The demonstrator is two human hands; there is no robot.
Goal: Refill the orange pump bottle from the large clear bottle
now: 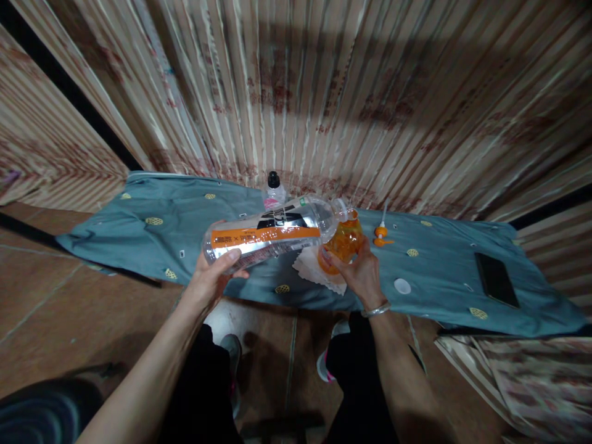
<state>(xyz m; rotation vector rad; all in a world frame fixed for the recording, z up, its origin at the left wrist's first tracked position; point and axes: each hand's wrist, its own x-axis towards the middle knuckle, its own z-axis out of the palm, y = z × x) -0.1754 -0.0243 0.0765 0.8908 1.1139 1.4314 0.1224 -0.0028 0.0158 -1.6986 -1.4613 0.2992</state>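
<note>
Pleated, pale curtains (300,92) with reddish floral prints hang behind a narrow table spread with a teal cloth (439,290), its fabric dotted with yellow motifs. Over the middle of it, the left hand (215,274) grips a large clear bottle (272,231) near its base, thumb on top and fingers beneath. That bottle lies tipped almost on its side, its orange, black and silver label facing up and its neck pointing to the right. Its mouth is at the top of an orange see-through container (346,240), though whether the two rims touch cannot be told. The right hand (363,271), with a bracelet (376,309) at the wrist, is closed around the side of this container, which leans a little. How much liquid either vessel holds is hard to tell (the orange may belong to the wall or to the contents). Beneath the container shows a white paper napkin (305,268) with a wavy edge. Just behind the large bottle stands a small clear bottle (274,194) with a black cap and a touch of pink on its side. To the right lie an orange pump top (381,234) with its pale tube, a round white disc (402,286) and, farther along, a dark phone (497,280).
</note>
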